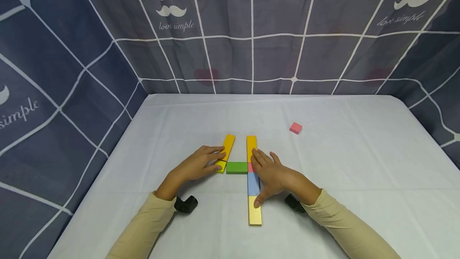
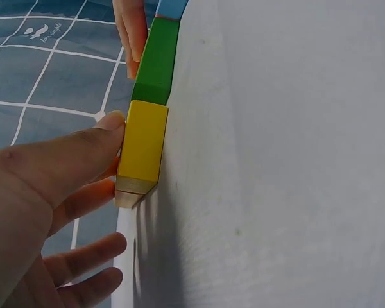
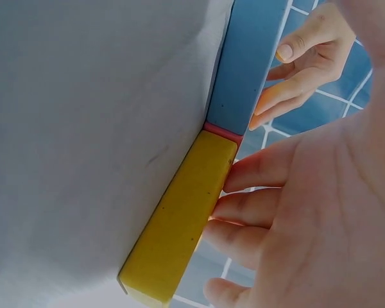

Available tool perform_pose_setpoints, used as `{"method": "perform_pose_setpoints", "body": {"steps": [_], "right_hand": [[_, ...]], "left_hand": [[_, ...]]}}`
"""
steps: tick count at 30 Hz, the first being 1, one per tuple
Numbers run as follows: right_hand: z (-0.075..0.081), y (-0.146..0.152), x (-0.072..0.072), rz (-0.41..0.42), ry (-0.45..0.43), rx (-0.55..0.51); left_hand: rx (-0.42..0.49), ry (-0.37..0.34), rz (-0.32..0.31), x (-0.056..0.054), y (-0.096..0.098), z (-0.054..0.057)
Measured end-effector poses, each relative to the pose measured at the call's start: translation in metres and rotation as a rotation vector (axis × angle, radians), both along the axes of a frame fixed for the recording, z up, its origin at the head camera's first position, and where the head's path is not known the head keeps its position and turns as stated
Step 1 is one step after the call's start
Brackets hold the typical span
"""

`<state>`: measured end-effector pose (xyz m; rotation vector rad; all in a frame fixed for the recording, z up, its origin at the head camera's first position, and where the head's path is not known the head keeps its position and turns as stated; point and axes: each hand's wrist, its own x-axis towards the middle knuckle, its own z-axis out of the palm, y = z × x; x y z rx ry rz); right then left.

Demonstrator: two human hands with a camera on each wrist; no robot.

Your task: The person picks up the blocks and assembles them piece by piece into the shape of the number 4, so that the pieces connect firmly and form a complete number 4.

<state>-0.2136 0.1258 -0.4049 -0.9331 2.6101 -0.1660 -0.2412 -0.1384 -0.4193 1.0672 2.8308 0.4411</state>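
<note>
Wooden blocks lie end to end in an H-like shape. My left hand [image 1: 199, 163] touches a slanted long yellow block [image 1: 229, 143] with its fingers, its thumb against a short yellow block [image 2: 146, 141]. Beside that, a green block [image 1: 237, 168] bridges across to the right column. This column runs from an upright long yellow block [image 3: 179, 212] through a small red block [image 3: 222, 132] and a blue block [image 1: 253, 184] to a pale yellow block [image 1: 255, 217]. Along its right side lies my right hand [image 1: 273, 175], fingers extended at the upper blocks and thumb on the pale yellow one.
A loose pink-red block [image 1: 296, 128] lies farther back on the right of the white-covered table [image 1: 341, 139]. Dark grid-patterned curtains [image 1: 230, 59] stand behind and at both sides. Black wrist devices [image 1: 186, 204] sit under the forearms.
</note>
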Motion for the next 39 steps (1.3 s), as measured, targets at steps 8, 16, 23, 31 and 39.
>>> {"method": "perform_pose_setpoints", "body": {"steps": [8, 16, 23, 31, 39], "right_hand": [[0.0005, -0.0002, 0.0005, -0.005, 0.006, 0.003], [0.0013, -0.0011, 0.0034, -0.011, 0.002, 0.003], [0.0032, -0.0017, 0.0055, -0.017, -0.007, 0.000], [0.0027, -0.0018, 0.0046, -0.008, 0.009, 0.013], [0.0040, -0.0025, 0.0027, -0.006, 0.010, 0.016]], "left_hand": [[-0.008, -0.001, 0.003, -0.0004, 0.0001, 0.0002], [-0.003, -0.007, 0.000, -0.0010, 0.0005, 0.0004], [-0.006, -0.014, 0.003, -0.0025, 0.0002, -0.0015], [-0.008, -0.019, 0.008, -0.0017, 0.0001, -0.0009], [0.002, -0.001, 0.004, -0.0010, -0.0015, -0.0009]]}}
